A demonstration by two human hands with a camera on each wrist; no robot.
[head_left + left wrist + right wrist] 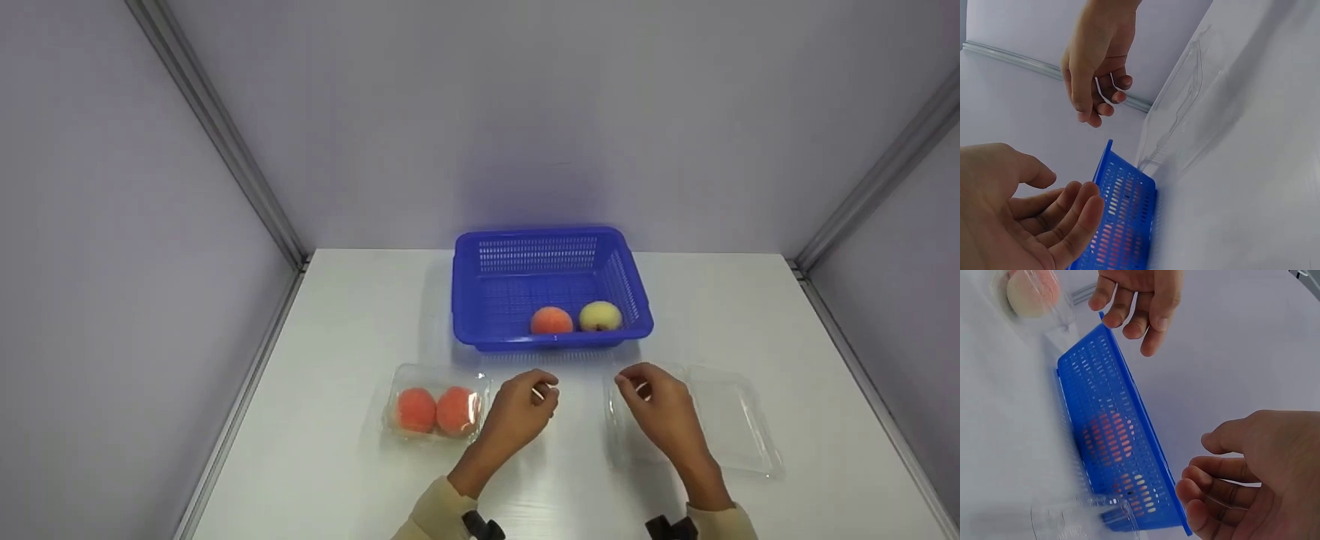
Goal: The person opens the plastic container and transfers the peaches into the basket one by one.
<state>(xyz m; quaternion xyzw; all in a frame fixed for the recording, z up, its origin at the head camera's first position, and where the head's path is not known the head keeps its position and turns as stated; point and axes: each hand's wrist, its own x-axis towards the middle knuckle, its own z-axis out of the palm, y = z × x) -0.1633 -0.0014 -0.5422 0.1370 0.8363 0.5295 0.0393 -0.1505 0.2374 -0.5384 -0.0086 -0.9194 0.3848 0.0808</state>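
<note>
Both hands hover over the white table in front of a blue basket [555, 341], with nothing in them. My left hand [523, 405] has its fingers loosely bent, just right of a clear plastic box [401, 375]. Two reddish peaches [415, 410] sit side by side in that box. Likewise loosely curled, my right hand [664, 409] is over the left part of a clear plastic container [727, 420], which shows no fruit. Inside the basket, near its front wall, lie an orange-red peach [551, 320] and a pale yellow-green peach [600, 316].
The white table [345, 315] meets a grey back wall [540, 112] just behind the basket. Side panels with metal edge strips [225, 135] stand left and right. Dark wrist cameras [484, 526] sit on both wrists, by beige sleeves [435, 514].
</note>
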